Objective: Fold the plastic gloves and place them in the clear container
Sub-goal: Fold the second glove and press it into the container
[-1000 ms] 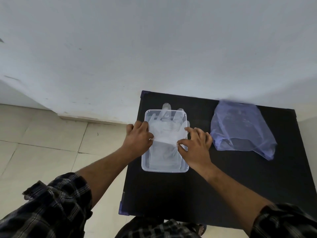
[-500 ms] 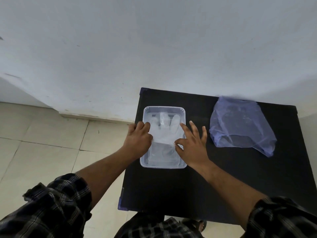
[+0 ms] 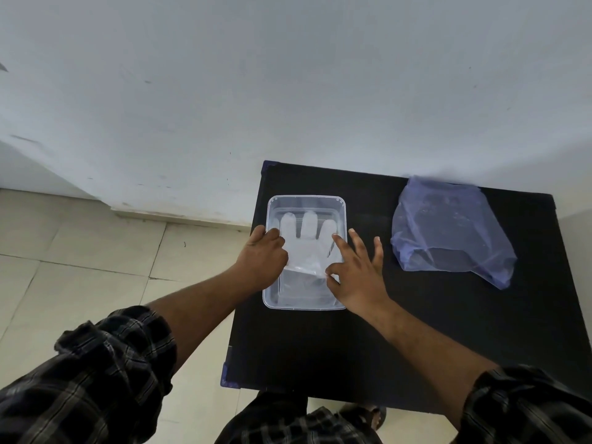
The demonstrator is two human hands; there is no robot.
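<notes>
Both your hands rest on the clear container on the black table. Your left hand curls over its left rim, fingers pressing the plastic glove edge; your right hand lies spread and unclenched, thumb and forefinger touching the glove. Between your hands the glove lies inside the container, its fingers pointing away from you. Right of your right hand, well apart, sits a bluish plastic bag; its contents are unclear.

The scene is being viewed from a single head-worn wide-angle camera, angled forward and steeply down. The black worktop is being framed closely from above its near edge, with the wall behind.
</notes>
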